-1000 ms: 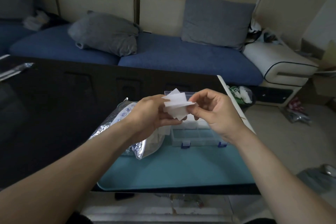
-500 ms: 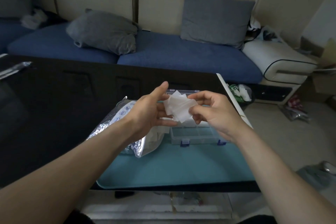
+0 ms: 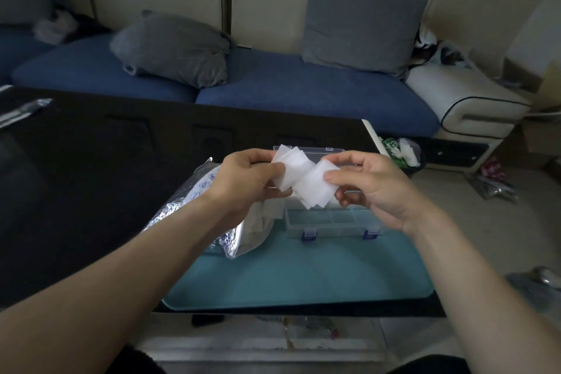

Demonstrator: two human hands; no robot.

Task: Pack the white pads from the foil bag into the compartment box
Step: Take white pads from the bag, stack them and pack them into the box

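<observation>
Both hands hold a fanned bunch of thin white pads [image 3: 303, 177] in the air above the open clear compartment box [image 3: 331, 220]. My left hand [image 3: 246, 181] pinches the upper left pads. My right hand [image 3: 368, 187] pinches the lower right ones between thumb and fingers. The box has blue latches at its front and its lid stands up behind the pads. The silver foil bag [image 3: 212, 215] lies open to the left of the box, with more white pads showing in its mouth. Box and bag rest on a teal mat [image 3: 297, 276].
The mat lies on a dark glossy table [image 3: 91, 176]. A foil packet [image 3: 21, 111] sits at the table's far left. Behind stands a blue sofa [image 3: 303, 91] with grey cushions. A small bin [image 3: 400, 152] and floor clutter are to the right.
The pads were bunched tight between both hands; now the hands have drawn apart and the bunch is spread into two groups, one in each hand.
</observation>
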